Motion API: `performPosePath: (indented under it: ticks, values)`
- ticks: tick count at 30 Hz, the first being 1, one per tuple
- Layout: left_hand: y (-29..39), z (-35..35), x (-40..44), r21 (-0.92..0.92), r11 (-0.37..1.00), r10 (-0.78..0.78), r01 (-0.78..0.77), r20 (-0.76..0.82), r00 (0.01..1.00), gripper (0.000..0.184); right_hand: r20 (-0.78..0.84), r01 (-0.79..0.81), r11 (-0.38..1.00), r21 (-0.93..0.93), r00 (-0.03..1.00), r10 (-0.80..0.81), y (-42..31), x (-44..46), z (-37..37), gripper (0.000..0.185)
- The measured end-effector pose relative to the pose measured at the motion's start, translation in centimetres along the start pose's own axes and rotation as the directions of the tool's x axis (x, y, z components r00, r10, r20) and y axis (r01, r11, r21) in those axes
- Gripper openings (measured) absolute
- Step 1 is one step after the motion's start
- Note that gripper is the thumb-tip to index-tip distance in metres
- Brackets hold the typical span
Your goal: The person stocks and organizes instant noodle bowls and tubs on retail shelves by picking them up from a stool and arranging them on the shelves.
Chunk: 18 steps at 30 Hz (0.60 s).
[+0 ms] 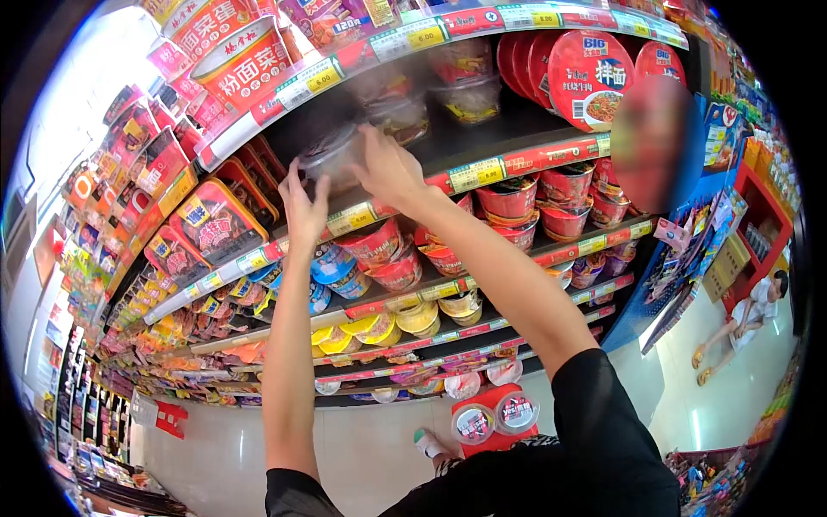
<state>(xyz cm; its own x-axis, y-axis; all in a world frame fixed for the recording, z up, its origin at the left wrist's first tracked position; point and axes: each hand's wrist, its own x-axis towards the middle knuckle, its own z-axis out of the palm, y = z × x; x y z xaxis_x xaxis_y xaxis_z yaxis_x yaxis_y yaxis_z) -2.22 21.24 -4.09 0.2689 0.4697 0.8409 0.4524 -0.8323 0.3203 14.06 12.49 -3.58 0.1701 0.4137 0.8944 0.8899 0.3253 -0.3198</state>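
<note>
A see-through plastic tub (pixel 332 153) is between my hands on an upper shelf. My left hand (pixel 305 205) grips its left side, with the fingers curled around it. On its right side, my right hand (pixel 388 168) presses with bent fingers near the top. What is inside the tub is too blurred to make out. Just behind and to the right, similar see-through tubs (pixel 465 95) stand stacked. Red-lidded noodle bowls (pixel 593 79) stand on edge farther right on this shelf.
A price-tag strip (pixel 478 175) runs along the shelf's front edge below my hands. Lower shelves hold red noodle bowls (pixel 508 205) and yellow ones (pixel 370 329). Two lidded tubs (pixel 517 412) rest on something red by my foot. A seated person (pixel 749 317) is at the right.
</note>
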Motion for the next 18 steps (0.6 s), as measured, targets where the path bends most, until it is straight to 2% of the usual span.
performPosePath:
  ticks: [1, 2, 3, 6, 7, 9, 12, 16, 17, 18]
  values:
    - [-0.2, 0.5, -0.4, 0.083, 0.996, -0.009, 0.012, -0.032, 0.999, 0.067, 0.068, -0.033, 0.996, -0.081, 0.997, 0.038, 0.3, -0.1, 0.6, 0.050]
    - [-0.3, 0.5, -0.2, 0.068, 0.997, -0.024, 0.026, -0.029, 0.999, 0.069, 0.130, -0.062, 0.984, -0.164, 0.988, 0.084, 0.5, -0.3, 1.0, 0.048]
    - [-0.4, 0.7, 0.1, 0.052, 0.998, -0.038, 0.040, -0.025, 0.999, 0.070, 0.071, -0.007, 0.963, -0.269, 0.997, 0.028, 0.5, -0.6, 1.7, 0.035]
    - [0.2, 0.6, 0.3, 0.040, 0.999, -0.026, 0.028, -0.054, 0.998, 0.070, -0.005, 0.144, 0.909, -0.390, 0.987, -0.158, 1.2, -1.1, 2.0, 0.029]
    - [0.7, 0.3, 0.3, 0.067, 0.997, -0.029, 0.033, -0.053, 0.998, 0.069, -0.049, 0.137, 0.916, -0.378, 0.985, -0.167, 1.2, -1.1, 2.1, 0.024]
    - [1.2, -0.1, 0.5, 0.119, 0.992, -0.040, 0.044, -0.029, 0.999, 0.069, -0.018, 0.133, 0.920, -0.369, 0.988, -0.150, 1.4, -1.1, 2.5, 0.021]
    - [0.3, 0.6, 1.2, -0.164, 0.983, -0.074, 0.088, 0.085, 0.994, 0.074, 0.067, 0.109, 0.916, -0.386, 0.994, -0.090, 1.3, -1.2, 2.6, 0.026]
    - [-2.0, 1.4, 2.7, -0.051, 0.999, -0.003, 0.014, 0.224, 0.975, 0.082, 0.094, 0.084, 0.914, -0.397, 0.994, -0.050, 1.4, -1.1, 3.0, 0.031]
    - [-2.1, 1.3, 3.2, 0.062, 0.997, -0.056, 0.039, 0.315, 0.947, 0.085, 0.083, 0.076, 0.916, -0.394, 0.995, -0.047, 1.4, -1.1, 3.1, 0.031]
    - [-2.1, 1.3, 3.6, 0.018, 0.997, -0.071, 0.069, 0.339, 0.938, 0.086, 0.086, 0.075, 0.915, -0.397, 0.995, -0.044, 1.4, -1.1, 3.1, 0.032]
